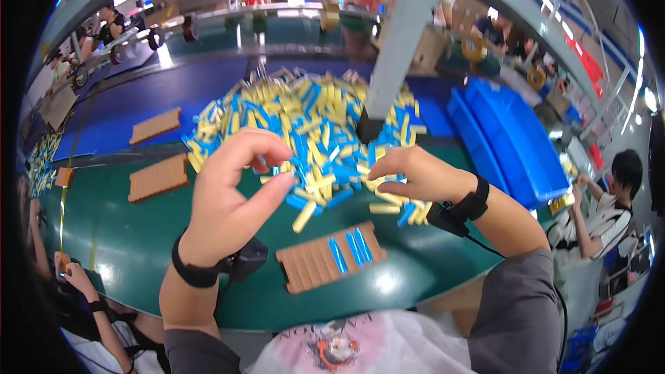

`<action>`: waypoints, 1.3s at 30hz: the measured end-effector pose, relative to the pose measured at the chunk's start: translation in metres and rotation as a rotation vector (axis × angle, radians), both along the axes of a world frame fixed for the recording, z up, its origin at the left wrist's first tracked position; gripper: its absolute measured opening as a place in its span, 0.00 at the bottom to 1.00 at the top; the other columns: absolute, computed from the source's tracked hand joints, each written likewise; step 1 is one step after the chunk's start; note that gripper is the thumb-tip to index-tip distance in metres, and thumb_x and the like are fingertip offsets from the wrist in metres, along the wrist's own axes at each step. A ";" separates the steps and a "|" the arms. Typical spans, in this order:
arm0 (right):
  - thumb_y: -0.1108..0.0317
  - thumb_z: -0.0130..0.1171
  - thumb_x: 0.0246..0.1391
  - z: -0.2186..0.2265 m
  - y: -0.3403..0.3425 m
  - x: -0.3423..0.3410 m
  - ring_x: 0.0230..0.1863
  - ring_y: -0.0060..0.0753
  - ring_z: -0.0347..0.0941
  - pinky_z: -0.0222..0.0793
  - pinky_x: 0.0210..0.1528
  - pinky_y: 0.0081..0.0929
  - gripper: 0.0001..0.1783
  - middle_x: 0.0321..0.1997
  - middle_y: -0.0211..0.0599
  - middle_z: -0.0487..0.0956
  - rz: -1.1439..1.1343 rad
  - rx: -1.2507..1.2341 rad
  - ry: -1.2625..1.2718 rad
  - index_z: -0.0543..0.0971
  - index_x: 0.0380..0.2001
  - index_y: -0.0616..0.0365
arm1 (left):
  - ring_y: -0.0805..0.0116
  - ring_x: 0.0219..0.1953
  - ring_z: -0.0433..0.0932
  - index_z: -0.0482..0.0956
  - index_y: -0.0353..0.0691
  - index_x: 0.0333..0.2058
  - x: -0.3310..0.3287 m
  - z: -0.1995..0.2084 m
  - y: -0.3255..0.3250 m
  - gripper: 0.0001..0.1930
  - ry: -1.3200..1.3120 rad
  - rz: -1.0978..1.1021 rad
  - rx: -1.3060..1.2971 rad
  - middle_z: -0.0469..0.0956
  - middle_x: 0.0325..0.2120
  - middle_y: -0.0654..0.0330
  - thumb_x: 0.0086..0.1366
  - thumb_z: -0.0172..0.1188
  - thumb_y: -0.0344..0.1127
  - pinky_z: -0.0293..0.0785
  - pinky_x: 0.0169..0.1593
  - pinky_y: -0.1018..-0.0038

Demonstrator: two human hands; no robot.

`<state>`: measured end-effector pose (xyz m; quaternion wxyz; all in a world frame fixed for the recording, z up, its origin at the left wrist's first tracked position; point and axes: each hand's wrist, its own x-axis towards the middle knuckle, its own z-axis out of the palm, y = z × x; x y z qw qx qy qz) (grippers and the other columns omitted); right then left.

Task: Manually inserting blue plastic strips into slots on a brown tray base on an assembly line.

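A large pile of small blue and yellow strips lies on the green table. My left hand hovers over the near left edge of the pile, thumb and fingers curved and apart. Blue pieces show behind its fingertips, and I see none gripped. My right hand is at the pile's near right side, its thumb and forefinger apart over yellow and blue strips. Between my forearms rests a brown grooved tray. Three blue strips lie in grooves in its right half; the left grooves hold nothing.
Two more brown grooved trays are on the left. Blue bins stand at right, behind my right arm. A grey metal post rises from the pile. Co-workers sit at both sides, one person's hand at left.
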<state>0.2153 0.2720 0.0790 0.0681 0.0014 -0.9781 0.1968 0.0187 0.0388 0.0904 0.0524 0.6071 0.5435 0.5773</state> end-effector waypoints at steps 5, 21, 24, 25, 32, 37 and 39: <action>0.72 0.64 0.46 -0.092 0.031 0.062 0.41 0.43 0.74 0.70 0.44 0.34 0.08 0.35 0.40 0.79 -0.311 -0.159 -0.033 0.81 0.32 0.59 | 0.58 0.41 0.75 0.77 0.37 0.37 0.033 -0.048 0.051 0.10 0.365 -0.311 -0.394 0.77 0.37 0.55 0.55 0.61 0.27 0.71 0.45 0.68; 0.75 0.63 0.45 -0.119 0.027 0.087 0.42 0.44 0.72 0.69 0.45 0.34 0.09 0.36 0.40 0.75 -0.255 -0.168 0.097 0.78 0.33 0.61 | 0.50 0.32 0.78 0.76 0.33 0.25 0.082 -0.105 0.166 0.06 0.806 -0.212 -0.890 0.78 0.24 0.48 0.47 0.59 0.28 0.73 0.35 0.60; 0.75 0.62 0.47 -0.124 0.029 0.087 0.41 0.44 0.71 0.69 0.44 0.34 0.07 0.35 0.40 0.74 -0.243 -0.131 0.140 0.78 0.32 0.62 | 0.54 0.29 0.77 0.76 0.34 0.24 0.074 -0.101 0.165 0.05 0.686 -0.287 -0.962 0.77 0.22 0.51 0.47 0.59 0.29 0.72 0.33 0.64; 0.75 0.62 0.47 -0.125 0.028 0.086 0.41 0.44 0.71 0.69 0.44 0.34 0.07 0.35 0.40 0.74 -0.240 -0.134 0.139 0.78 0.32 0.62 | 0.56 0.27 0.77 0.76 0.35 0.24 0.072 -0.100 0.162 0.05 0.623 -0.315 -0.918 0.76 0.21 0.53 0.47 0.59 0.30 0.71 0.31 0.66; 0.72 0.58 0.52 -0.133 0.025 0.085 0.39 0.45 0.72 0.69 0.42 0.36 0.05 0.32 0.42 0.75 -0.258 -0.164 0.260 0.77 0.29 0.62 | 0.68 0.38 0.75 0.71 0.34 0.28 0.046 -0.067 0.101 0.04 0.161 -0.298 -0.547 0.74 0.38 0.57 0.54 0.58 0.23 0.73 0.39 0.74; 0.71 0.56 0.56 -0.117 0.001 0.085 0.30 0.44 0.76 0.71 0.32 0.34 0.05 0.29 0.44 0.79 -0.522 -0.338 0.245 0.76 0.31 0.63 | 0.66 0.29 0.76 0.72 0.35 0.27 0.047 -0.060 0.029 0.08 0.309 0.023 -0.428 0.79 0.35 0.55 0.49 0.61 0.19 0.72 0.34 0.74; 0.72 0.56 0.56 -0.115 -0.005 0.083 0.25 0.40 0.76 0.70 0.27 0.30 0.05 0.26 0.43 0.78 -0.568 -0.417 0.251 0.76 0.33 0.62 | 0.63 0.28 0.75 0.72 0.36 0.27 0.052 -0.070 0.015 0.08 0.457 0.100 -0.341 0.78 0.35 0.55 0.49 0.61 0.19 0.72 0.33 0.73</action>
